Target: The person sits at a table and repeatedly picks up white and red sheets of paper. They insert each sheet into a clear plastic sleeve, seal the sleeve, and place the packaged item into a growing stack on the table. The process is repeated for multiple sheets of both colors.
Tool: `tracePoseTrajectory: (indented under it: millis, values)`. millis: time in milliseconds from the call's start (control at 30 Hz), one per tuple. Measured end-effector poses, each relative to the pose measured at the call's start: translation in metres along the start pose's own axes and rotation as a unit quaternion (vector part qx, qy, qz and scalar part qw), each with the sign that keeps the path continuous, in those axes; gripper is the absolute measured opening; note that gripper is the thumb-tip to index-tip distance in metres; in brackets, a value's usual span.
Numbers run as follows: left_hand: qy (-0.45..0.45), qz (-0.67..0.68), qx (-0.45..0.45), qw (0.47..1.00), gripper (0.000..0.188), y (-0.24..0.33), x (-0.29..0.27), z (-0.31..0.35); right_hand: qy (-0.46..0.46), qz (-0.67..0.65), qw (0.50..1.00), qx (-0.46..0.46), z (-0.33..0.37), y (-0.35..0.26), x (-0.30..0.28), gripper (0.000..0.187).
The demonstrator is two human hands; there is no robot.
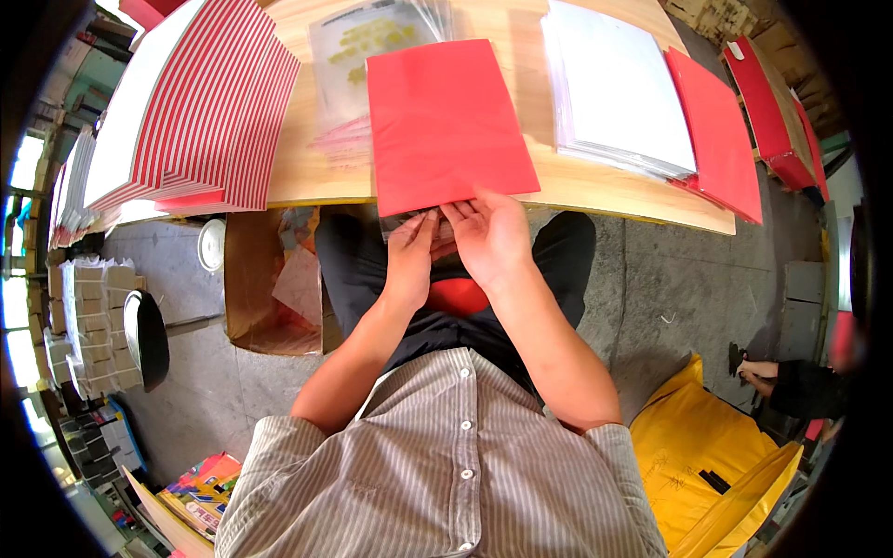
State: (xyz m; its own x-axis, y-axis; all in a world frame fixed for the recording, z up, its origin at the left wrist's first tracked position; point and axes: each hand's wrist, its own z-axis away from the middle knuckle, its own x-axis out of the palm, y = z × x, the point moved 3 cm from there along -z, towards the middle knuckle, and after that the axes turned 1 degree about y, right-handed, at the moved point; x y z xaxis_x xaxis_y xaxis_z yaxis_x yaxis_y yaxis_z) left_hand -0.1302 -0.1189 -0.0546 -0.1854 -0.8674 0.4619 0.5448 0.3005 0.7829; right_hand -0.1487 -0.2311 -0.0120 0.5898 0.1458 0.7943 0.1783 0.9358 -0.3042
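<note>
A flat red piece (448, 126), shaped like a thin book, lies before me with its near edge over the table's front edge. Clear plastic film (406, 224) pokes out beneath that edge. My left hand (410, 256) has its fingers pressed together on the film. Thumb on the red edge and fingers beneath it, my right hand (490, 237) is turned palm up and grips the near side. Part of the film is hidden by both hands. Behind the red piece lies a pile of clear plastic bags (339, 56) with a yellowish print.
At left stands a tall red-and-white layered stack (209, 112). To the right are a white stack (619, 88) and red pieces (716, 130) on the wooden table (581, 191). Below are a cardboard box (251, 279) and a yellow bag (698, 456). Another person's hand (758, 372) appears far right.
</note>
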Motion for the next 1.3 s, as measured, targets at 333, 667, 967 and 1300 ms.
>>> tracePoseTrajectory:
  millis: [333, 667, 967, 1300]
  values:
    - [0.001, -0.027, -0.007, 1.000, 0.040, -0.005, -0.012, 0.005, 0.030, 0.161, 0.986, 0.014, 0.053, -0.017, -0.095, 0.031]
    - [0.046, -0.073, 0.077, 0.993, 0.033, -0.016, -0.021, -0.014, -0.021, 0.318, 0.945, -0.078, 0.001, 0.011, -0.085, 0.021]
    - [0.068, -0.072, 0.090, 0.991, 0.035, -0.016, -0.022, -0.017, -0.037, 0.307, 0.949, -0.061, -0.003, 0.007, -0.097, 0.020]
    - [0.024, -0.140, -0.015, 0.990, 0.051, -0.023, -0.028, 0.023, -0.044, 0.292, 0.953, -0.075, 0.003, -0.009, -0.107, 0.024]
